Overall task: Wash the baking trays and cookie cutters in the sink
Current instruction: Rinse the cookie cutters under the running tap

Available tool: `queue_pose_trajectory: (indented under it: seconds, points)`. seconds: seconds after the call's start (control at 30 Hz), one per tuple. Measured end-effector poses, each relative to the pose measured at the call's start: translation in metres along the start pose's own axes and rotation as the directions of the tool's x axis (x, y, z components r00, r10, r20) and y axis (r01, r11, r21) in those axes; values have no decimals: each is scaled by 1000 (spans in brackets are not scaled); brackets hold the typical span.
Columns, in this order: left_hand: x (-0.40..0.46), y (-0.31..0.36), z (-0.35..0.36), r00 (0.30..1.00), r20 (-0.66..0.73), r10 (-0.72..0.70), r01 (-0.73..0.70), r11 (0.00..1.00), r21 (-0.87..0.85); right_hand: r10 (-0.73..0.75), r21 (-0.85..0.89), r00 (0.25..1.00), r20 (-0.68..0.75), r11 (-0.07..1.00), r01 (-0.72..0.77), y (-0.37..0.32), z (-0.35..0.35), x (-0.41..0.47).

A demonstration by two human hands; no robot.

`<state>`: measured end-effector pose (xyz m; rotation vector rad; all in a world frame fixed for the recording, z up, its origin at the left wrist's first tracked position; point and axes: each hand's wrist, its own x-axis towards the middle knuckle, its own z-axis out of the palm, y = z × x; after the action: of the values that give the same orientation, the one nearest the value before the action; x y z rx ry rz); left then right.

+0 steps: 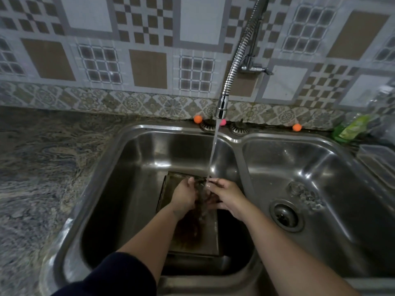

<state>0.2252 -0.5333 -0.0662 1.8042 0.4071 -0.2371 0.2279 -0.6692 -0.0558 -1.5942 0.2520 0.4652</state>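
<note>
A rectangular metal baking tray (210, 233) lies flat on the bottom of the left sink basin (132, 167), with brown residue on it under my wrists. My left hand (183, 197) and my right hand (227, 195) meet above the tray's far end. Together they hold a small dark metal piece (201, 190), blurred, which looks like a cookie cutter. The water stream (213, 150) from the faucet nozzle (221, 105) falls onto it. Several metal cookie cutters (305, 195) lie in the right basin (333, 210).
The right basin's drain (285, 216) sits beside the loose cutters. A green bottle (350, 129) and a clear container (378, 159) stand at the far right. Two sink strainers (239, 128) and small orange balls (198, 119) line the back ledge. A stone counter (42, 167) extends left.
</note>
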Motion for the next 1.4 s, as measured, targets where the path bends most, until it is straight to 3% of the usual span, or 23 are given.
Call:
queue_pose_trajectory:
  seconds: [0.07, 0.17, 0.3, 0.43, 0.5, 0.6, 0.77, 0.83, 0.87, 0.93, 1.0, 1.07, 1.13, 1.23, 1.4]
  points:
    - [-3, -4, 2, 989, -30, 147, -137, 967, 215, -21, -77, 999, -33, 997, 18, -5, 0, -3]
    - [-5, -4, 1, 982, -43, 184, -162, 937, 309, -71, -217, 997, -42, 974, 60, -10, -2, -5]
    - [-9, 10, 8, 963, -65, 260, -207, 876, 436, 24, -72, 999, -22, 997, -26, -12, -10, -12]
    - [-18, 33, 27, 923, 4, 385, -367, 877, 309, 212, 121, 969, 130, 966, -227, -13, -32, -25]
    - [-21, 43, 38, 894, 6, 448, -433, 860, 270, 204, 183, 949, 240, 950, -251, -19, -48, -34]
    - [-23, 57, 57, 846, 61, 529, -530, 822, 208, 107, 228, 967, 231, 960, -161, -30, -78, -45]
    - [-25, 71, 98, 819, 233, 525, -557, 824, 101, -13, 263, 994, 110, 965, -17, -30, -138, -55]
    - [-21, 66, 114, 818, 258, 514, -566, 798, 208, -10, 209, 1000, 10, 978, 8, -29, -157, -57]
    - [-19, 64, 123, 829, 275, 486, -558, 750, 356, -6, 143, 999, -43, 990, 12, -26, -170, -56]
    - [-18, 59, 137, 884, 290, 367, -464, 609, 643, 10, -48, 991, -132, 999, -17, -17, -193, -54]
    - [-23, 56, 145, 927, 276, 254, -371, 519, 770, 6, -266, 977, -215, 962, -65, -3, -217, -51]
    - [-27, 51, 152, 932, 241, 272, -342, 434, 833, -32, -468, 946, -323, 874, -130, 13, -243, -40]
    - [-28, 48, 155, 926, 198, 323, -329, 426, 843, -66, -588, 903, -425, 778, -220, 30, -269, -25]
    - [-25, 45, 158, 918, 170, 359, -324, 428, 844, -95, -611, 830, -550, 723, -323, 42, -301, 1]
    - [-24, 44, 162, 910, 149, 388, -314, 406, 858, -199, -651, 774, -600, 684, -329, 49, -324, 44]
